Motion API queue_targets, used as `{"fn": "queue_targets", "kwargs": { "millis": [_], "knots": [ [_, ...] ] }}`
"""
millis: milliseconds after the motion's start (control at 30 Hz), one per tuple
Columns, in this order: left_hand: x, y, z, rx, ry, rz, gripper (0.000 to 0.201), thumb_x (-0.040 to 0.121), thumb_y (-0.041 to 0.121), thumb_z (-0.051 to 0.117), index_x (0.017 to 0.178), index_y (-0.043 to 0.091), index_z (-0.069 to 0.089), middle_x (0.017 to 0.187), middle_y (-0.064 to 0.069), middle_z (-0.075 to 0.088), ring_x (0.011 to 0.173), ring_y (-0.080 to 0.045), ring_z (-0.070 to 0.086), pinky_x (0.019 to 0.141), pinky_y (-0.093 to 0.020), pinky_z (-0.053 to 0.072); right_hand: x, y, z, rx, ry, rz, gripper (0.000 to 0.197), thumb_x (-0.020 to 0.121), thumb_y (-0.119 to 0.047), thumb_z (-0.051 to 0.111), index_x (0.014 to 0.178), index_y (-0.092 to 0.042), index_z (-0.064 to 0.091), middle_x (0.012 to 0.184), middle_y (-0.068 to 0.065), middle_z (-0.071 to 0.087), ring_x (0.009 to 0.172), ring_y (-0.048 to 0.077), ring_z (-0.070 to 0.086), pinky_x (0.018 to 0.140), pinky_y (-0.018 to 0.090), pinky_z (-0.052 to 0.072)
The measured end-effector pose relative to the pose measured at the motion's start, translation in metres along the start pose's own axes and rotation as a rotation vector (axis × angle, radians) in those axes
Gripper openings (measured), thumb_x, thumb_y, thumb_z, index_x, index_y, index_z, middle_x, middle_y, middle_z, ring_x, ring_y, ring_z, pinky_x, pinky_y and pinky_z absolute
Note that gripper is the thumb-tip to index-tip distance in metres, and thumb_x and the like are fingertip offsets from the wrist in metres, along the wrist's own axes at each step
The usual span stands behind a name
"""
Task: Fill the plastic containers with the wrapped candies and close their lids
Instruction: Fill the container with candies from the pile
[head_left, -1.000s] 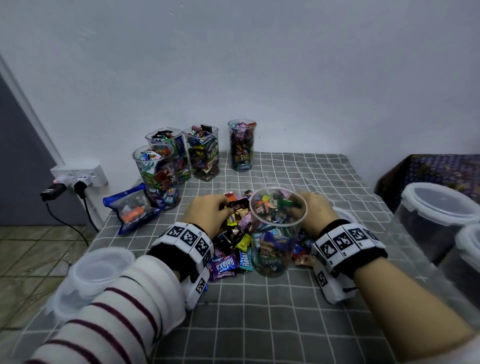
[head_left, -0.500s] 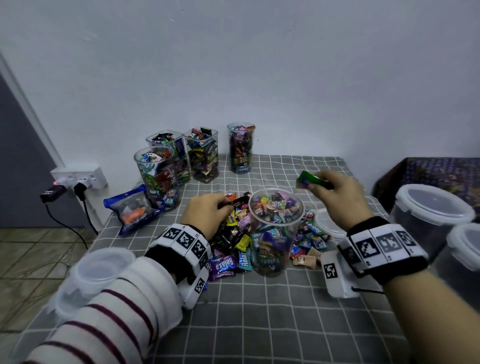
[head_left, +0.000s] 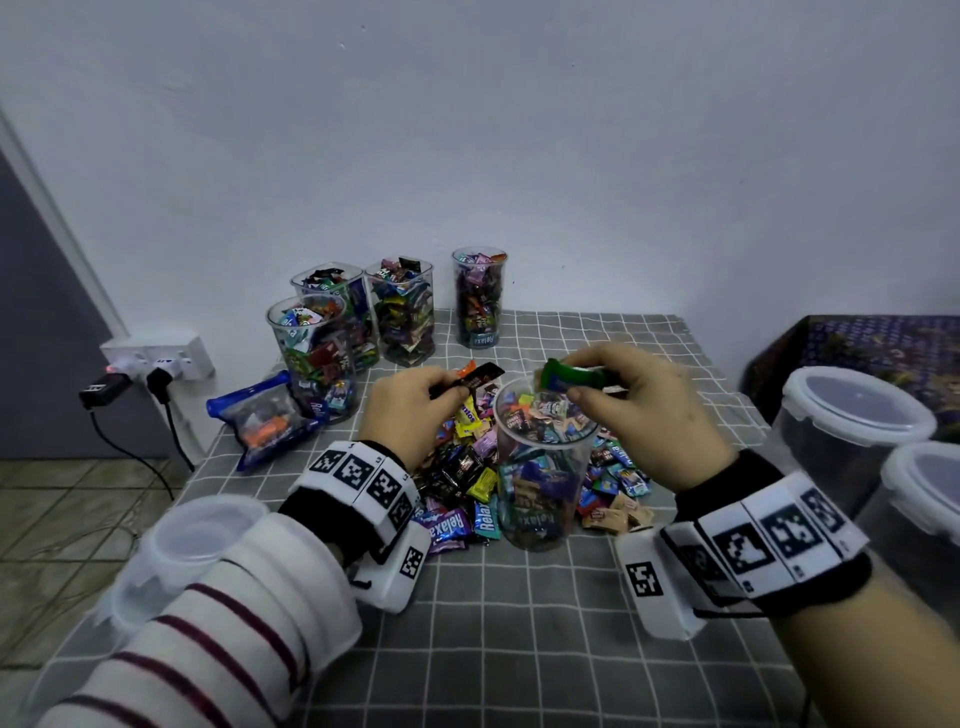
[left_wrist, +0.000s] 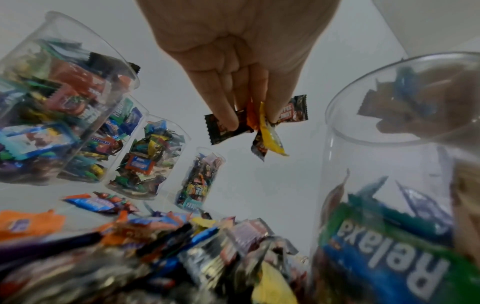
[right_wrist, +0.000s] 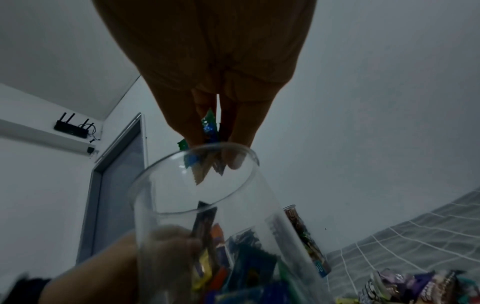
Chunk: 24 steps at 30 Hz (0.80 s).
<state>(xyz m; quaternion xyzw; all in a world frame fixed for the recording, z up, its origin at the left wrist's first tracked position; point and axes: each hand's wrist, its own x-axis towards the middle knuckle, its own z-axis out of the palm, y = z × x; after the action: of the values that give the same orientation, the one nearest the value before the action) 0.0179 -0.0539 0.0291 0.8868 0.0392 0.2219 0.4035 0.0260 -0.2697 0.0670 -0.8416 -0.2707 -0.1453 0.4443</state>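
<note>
A pale bare wall backs a table under a grey checked cloth, soft and a little rumpled. In the middle stands a clear round plastic container, thin-walled and glossy, its mouth open and candies reaching most of the way up. Around its base lies a heap of loose wrapped candies — crinkly foil and plastic, saw-toothed at the ends.

This looks like the filling step. The right hand pinches a green wrapper with a few more between thumb and fingertips, directly above the container's mouth. The left hand, just left of the rim, pinches a small bunch led by a dark wrapper.

Next, I'd guess, each hand needs only to open its fingers over the mouth — the left must come across first.

Four filled containers stand lidless by the wall; the empty lidded tubs wait at the right.
</note>
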Motion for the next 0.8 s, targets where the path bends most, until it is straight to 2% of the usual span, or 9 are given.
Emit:
{"fn": "queue_targets", "kwargs": {
  "millis": [133,200,333,433,500,567,633,700,800],
  "knots": [
    [0.002,0.011,-0.005,-0.077,0.037,0.025,0.010,0.086,0.017,0.065,0.091,0.015,0.074,0.072,0.004,0.063,0.073,-0.013,0.057,0.071,-0.028,0.045,-0.002,0.000,0.003,-0.002,-0.002,-0.005,0.022,0.082,-0.004,0.066,0.102,-0.015,0.068,0.090,-0.009,0.062,0.091,0.015,0.060,0.081,0.028,0.050],
    [0.002,0.015,-0.006,-0.114,0.057,0.042,0.010,0.086,0.016,0.066,0.092,0.016,0.074,0.071,0.008,0.062,0.071,-0.011,0.057,0.070,-0.025,0.045,-0.002,0.000,0.003,0.042,0.000,-0.001,0.022,0.082,-0.005,0.067,0.100,-0.019,0.067,0.094,-0.008,0.064,0.094,0.014,0.063,0.081,0.030,0.053],
    [0.003,0.022,-0.009,-0.151,0.085,0.071,0.008,0.085,0.019,0.067,0.089,0.019,0.074,0.076,0.002,0.067,0.073,-0.013,0.058,0.073,-0.029,0.048,-0.005,-0.002,0.003,0.090,-0.012,0.013,0.025,0.084,-0.007,0.066,0.098,-0.027,0.061,0.102,-0.006,0.064,0.097,0.006,0.062,0.083,0.033,0.055],
    [0.005,0.028,-0.010,-0.218,0.106,0.081,0.007,0.085,0.017,0.067,0.086,0.022,0.072,0.076,0.006,0.067,0.077,-0.014,0.062,0.079,-0.035,0.053,-0.010,-0.002,0.003,0.144,0.034,0.010,0.028,0.083,-0.012,0.069,0.105,-0.027,0.060,0.104,-0.010,0.062,0.103,0.006,0.059,0.088,0.036,0.054],
    [0.006,0.034,-0.011,-0.277,0.117,0.085,0.009,0.084,0.015,0.068,0.084,0.024,0.071,0.077,0.007,0.068,0.080,-0.015,0.064,0.082,-0.038,0.054,-0.013,0.002,0.003,0.119,0.031,0.041,0.044,0.079,-0.025,0.075,0.119,-0.027,0.056,0.114,-0.011,0.056,0.111,0.007,0.053,0.098,0.035,0.046],
    [0.008,0.040,-0.012,-0.340,0.114,0.096,0.010,0.083,0.014,0.069,0.084,0.024,0.069,0.080,0.006,0.069,0.083,-0.017,0.065,0.083,-0.040,0.055,-0.016,0.007,0.003,0.122,-0.097,0.151,0.083,0.065,-0.047,0.078,0.138,-0.028,0.040,0.129,-0.013,0.044,0.120,0.005,0.041,0.102,0.031,0.037],
    [0.008,0.048,-0.011,-0.414,0.086,0.113,0.012,0.082,0.014,0.070,0.083,0.026,0.070,0.080,0.000,0.070,0.084,-0.023,0.067,0.083,-0.043,0.055,-0.017,0.011,0.006,0.177,-0.235,0.237,0.112,0.055,-0.054,0.080,0.147,-0.027,0.022,0.141,-0.012,0.036,0.126,0.003,0.035,0.102,0.025,0.033],
    [0.006,0.054,-0.010,-0.482,0.049,0.127,0.018,0.081,0.009,0.069,0.080,0.027,0.069,0.079,-0.004,0.070,0.083,-0.031,0.067,0.082,-0.047,0.055,-0.018,0.015,0.011,0.234,-0.291,0.281,0.120,0.054,-0.050,0.083,0.149,-0.023,0.014,0.144,-0.009,0.035,0.128,0.004,0.037,0.102,0.022,0.033],
    [0.002,0.061,-0.002,-0.511,-0.036,0.139,0.023,0.082,0.001,0.067,0.077,0.024,0.068,0.075,-0.005,0.068,0.076,-0.023,0.063,0.082,-0.049,0.054,-0.019,0.022,0.018,0.280,-0.264,0.297,0.111,0.052,-0.049,0.086,0.142,-0.026,0.026,0.133,-0.008,0.049,0.122,0.008,0.048,0.106,0.033,0.039]
  ]
}}
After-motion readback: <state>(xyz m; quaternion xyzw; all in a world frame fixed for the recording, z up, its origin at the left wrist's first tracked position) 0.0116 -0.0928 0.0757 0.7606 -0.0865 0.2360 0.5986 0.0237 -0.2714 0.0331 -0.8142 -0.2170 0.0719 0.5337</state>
